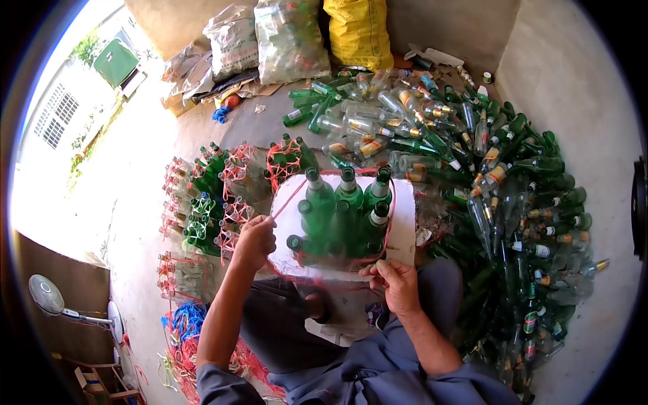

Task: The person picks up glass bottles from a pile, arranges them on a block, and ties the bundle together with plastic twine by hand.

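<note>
A person in dark clothes (341,371) sits close against the near edge of a white board (403,233), knees drawn up on either side. On that board a tight group of green bottles (347,199) stands upright, filling the middle and reaching to the far edge, with a red string (291,200) looped around the group. The left hand (255,241), just off the board's left edge, is closed in a fist on the string, whose strand runs taut up toward the far left corner. The right hand (395,280) is at the near right corner, fingers curled, thumb and forefinger pinched together on the string low beside the bottles; the strand there is blurred. Beyond the board's left edge, bundled bottles (202,226) tied with red string stand in rows on the floor, and nearer the person's left side lies a tangle of blue and red string (187,320). Past the right edge, loose bottles (493,202) sprawl in a heap, mostly green and clear. A yellow sack (358,34) and a clear sack (290,40) stand by the far wall.
</note>
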The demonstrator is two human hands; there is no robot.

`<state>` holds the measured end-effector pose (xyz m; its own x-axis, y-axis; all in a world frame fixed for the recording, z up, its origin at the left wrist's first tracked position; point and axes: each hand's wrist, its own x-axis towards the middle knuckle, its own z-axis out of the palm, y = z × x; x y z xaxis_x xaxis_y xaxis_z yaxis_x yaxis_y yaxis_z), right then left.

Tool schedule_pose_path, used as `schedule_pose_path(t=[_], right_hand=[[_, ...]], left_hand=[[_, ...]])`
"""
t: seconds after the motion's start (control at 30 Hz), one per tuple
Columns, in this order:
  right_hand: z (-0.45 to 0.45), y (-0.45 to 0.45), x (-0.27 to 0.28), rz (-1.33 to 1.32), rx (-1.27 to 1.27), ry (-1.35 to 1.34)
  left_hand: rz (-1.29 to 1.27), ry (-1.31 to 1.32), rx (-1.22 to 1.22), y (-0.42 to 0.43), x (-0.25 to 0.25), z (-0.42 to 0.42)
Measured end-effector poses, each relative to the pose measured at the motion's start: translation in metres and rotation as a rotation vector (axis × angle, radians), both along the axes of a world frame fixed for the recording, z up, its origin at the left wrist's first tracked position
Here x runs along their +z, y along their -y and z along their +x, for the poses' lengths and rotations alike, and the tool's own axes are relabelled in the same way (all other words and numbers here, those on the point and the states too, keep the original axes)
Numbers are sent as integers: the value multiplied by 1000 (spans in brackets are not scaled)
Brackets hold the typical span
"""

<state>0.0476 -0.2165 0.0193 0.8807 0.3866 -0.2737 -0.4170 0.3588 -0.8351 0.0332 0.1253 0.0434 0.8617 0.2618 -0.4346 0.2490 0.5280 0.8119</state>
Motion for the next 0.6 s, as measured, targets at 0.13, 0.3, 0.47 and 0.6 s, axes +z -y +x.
schedule_pose_path(t=[0.13, 0.3, 0.47, 0.6], right_hand=[[-5, -5, -3, -43, 118, 119], [-17, -26, 6, -167, 350, 247], [-36, -73, 8, -127, 381, 215], [-29, -100, 25, -124, 361, 319]], left_hand=[[-68, -7, 85, 27, 12, -57], [-162, 32, 108, 82, 15, -99], [-163, 40, 46, 125, 14, -121], [44, 9, 6, 132, 9, -124]])
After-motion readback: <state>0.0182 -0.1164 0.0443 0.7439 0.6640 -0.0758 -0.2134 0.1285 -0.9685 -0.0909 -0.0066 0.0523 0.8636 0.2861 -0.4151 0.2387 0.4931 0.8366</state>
